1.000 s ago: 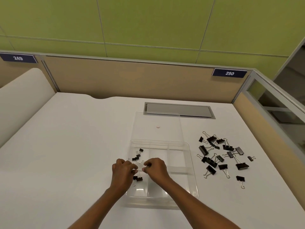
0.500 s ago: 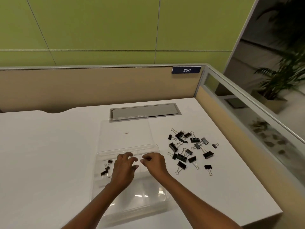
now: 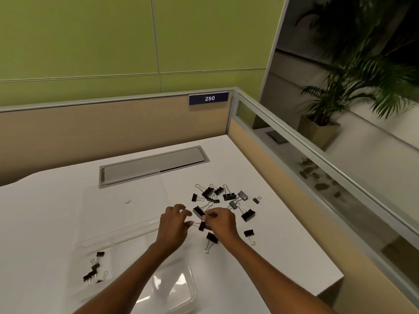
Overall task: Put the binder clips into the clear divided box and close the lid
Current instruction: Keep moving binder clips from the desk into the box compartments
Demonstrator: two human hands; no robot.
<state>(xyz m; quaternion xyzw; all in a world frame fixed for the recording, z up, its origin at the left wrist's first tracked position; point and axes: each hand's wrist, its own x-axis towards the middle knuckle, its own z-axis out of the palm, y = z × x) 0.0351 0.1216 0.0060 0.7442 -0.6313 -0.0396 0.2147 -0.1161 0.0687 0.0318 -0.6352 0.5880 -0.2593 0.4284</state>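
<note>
Binder clip [image 3: 202, 225], small and black, is pinched in the grip of the right hand [image 3: 223, 223], thumb and fingers curled together on it, at the near edge of the loose clips; motion blur softens the detail. The left hand [image 3: 173, 225] is just beside it with fingers loosely bent and spread, its grip apart and holding nothing that shows; whether its fingertips touch the clip cannot be told. Behind and to the right of both hands, the pile of binder clips [image 3: 229, 196] lies scattered on the white desk [image 3: 283, 245], black bodies with silver wire handles. To the left, partly under the forearms, sits the clear divided box [image 3: 172, 286]; its lid [image 3: 118, 207] lies open and flat behind it. A few boxed clips [image 3: 95, 267] rest in the box's left compartment. Farther back, a grey panel [image 3: 154, 164] is set into the desk; a beige partition carries a sign reading 250 [image 3: 208, 98]; a potted plant [image 3: 340, 98] stands beyond the glass to the right.
</note>
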